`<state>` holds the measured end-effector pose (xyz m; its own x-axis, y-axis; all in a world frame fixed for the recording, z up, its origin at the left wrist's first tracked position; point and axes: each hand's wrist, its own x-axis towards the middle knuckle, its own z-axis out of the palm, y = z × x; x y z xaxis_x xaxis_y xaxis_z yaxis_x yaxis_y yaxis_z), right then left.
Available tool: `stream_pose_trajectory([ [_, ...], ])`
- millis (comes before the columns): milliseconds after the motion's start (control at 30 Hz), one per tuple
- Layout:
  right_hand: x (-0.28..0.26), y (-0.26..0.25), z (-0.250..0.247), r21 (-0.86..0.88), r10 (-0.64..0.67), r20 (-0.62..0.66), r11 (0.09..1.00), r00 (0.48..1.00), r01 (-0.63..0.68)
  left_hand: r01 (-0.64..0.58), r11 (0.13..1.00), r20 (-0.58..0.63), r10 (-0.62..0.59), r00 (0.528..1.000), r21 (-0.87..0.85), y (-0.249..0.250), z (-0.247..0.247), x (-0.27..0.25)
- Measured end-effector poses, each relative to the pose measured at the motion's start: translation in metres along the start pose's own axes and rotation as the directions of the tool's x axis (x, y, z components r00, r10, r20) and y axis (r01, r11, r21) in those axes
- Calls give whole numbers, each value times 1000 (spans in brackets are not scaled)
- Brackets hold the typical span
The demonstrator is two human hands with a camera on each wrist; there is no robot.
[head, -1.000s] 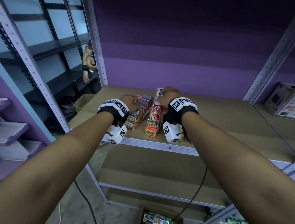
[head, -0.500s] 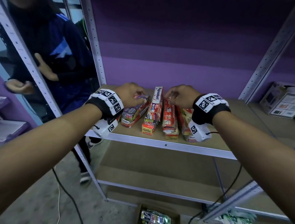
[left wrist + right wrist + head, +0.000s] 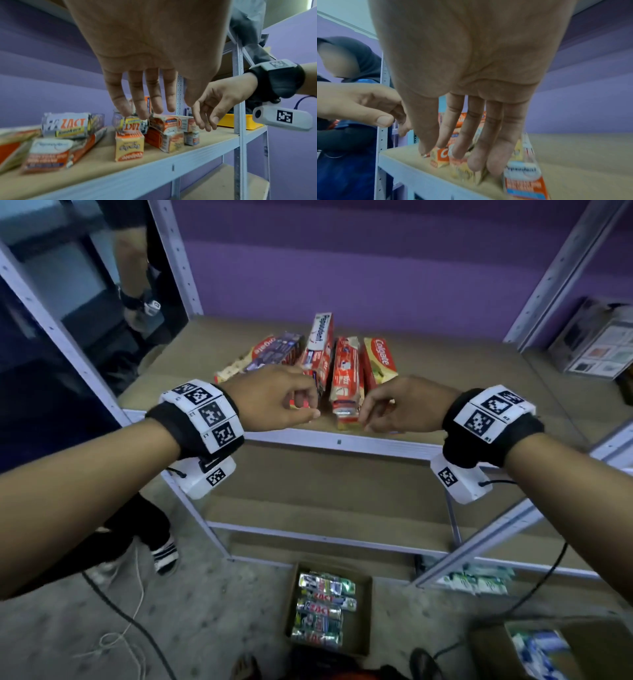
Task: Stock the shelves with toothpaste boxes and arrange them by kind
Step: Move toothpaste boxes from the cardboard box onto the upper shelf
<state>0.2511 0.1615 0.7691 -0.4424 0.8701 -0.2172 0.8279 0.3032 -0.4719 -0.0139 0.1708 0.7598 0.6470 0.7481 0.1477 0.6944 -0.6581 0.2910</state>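
Several toothpaste boxes lie side by side on the brown shelf board (image 3: 479, 378): a purple-red Colgate box (image 3: 274, 352), a white-red Pepsodent box (image 3: 320, 344), a red box (image 3: 346, 371) and a red-yellow Colgate box (image 3: 380, 359). My left hand (image 3: 305, 409) hovers over the near ends of the left boxes with its fingers loosely bent, holding nothing. My right hand (image 3: 368, 419) hangs just right of the red box's near end, also empty. In the left wrist view the fingers (image 3: 137, 105) point down above stacked Zact boxes (image 3: 65, 124). In the right wrist view the fingers (image 3: 460, 142) hang in front of the box ends.
The metal front rail (image 3: 342, 440) edges the shelf, with uprights at both sides. On the floor stand a carton of toothpaste boxes (image 3: 322, 611) and a second carton (image 3: 555, 645). Another person (image 3: 133, 285) stands left of the rack. Cables trail on the floor.
Both hands have come off the boxes and drawn back to the shelf's front edge. The view has tilted down to show the floor cartons. The person on the left has shifted.
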Motion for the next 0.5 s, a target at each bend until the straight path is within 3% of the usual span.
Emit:
stream_pose_trajectory([
  [267,-16,34,67,17,68,105,997,992,-70,96,984,233,-60,971,-148,13,65,-24],
  [500,-22,69,147,111,206,285,963,936,-246,288,925,382,-180,907,-247,4,161,-50],
])
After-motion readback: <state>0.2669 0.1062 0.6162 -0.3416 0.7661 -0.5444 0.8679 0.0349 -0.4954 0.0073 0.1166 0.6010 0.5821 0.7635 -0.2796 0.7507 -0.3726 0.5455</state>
